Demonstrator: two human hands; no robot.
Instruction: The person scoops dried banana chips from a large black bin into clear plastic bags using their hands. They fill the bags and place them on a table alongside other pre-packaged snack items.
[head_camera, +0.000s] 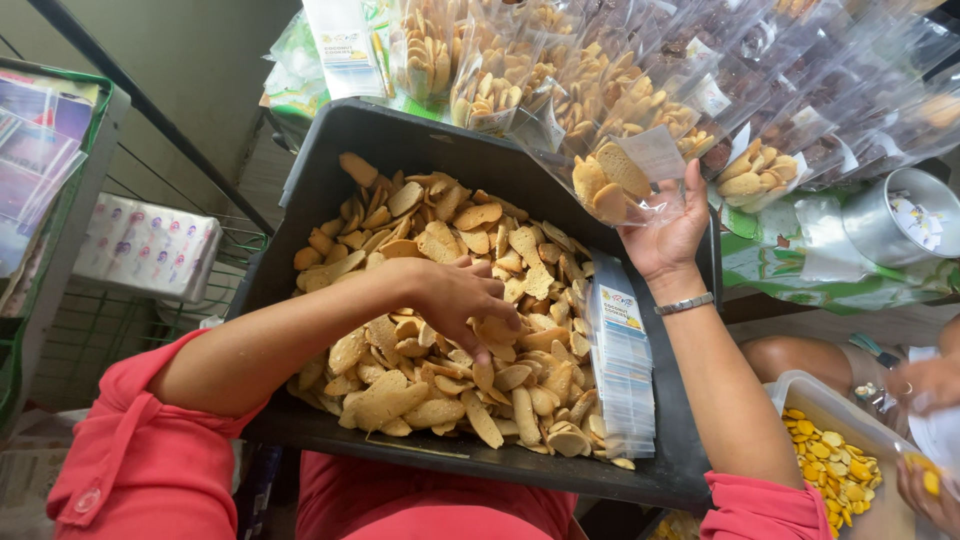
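Note:
A big black tub (330, 180) on my lap holds a heap of tan crackers (440, 300). My left hand (462, 300) lies palm-down in the heap, fingers curled over several crackers. My right hand (668, 232) is raised at the tub's far right rim and holds up a clear plastic bag (625, 178) with a few crackers in its bottom. A stack of empty printed bags (622, 360) stands along the tub's right inner side.
Rows of filled clear bags (560, 70) lie beyond the tub on a green cloth. A metal can (905, 215) sits at right. Another person's hands (925, 440) work over a clear box of yellow chips (835, 465). A wire rack stands at left.

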